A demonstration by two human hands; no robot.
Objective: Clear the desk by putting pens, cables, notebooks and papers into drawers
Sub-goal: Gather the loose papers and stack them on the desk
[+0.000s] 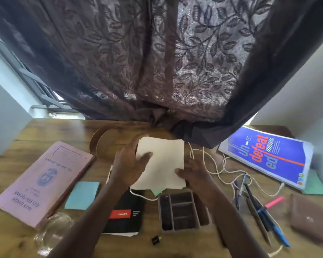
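Cream papers (162, 162), pink record book (43, 183), leaf-patterned brown curtain (157, 62).

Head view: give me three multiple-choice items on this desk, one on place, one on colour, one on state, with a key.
1. The pink hardcover record book lies: A) far left B) far right C) dead centre.
2. The large notebook printed "undefeated" is: A) green B) blue C) black.
3. The cream paper stack is: A) lying untouched B) in a drawer C) held.
Key: 1A, it lies at the picture's left; 2B, its cover is blue; 3C, left hand and right hand grip it.
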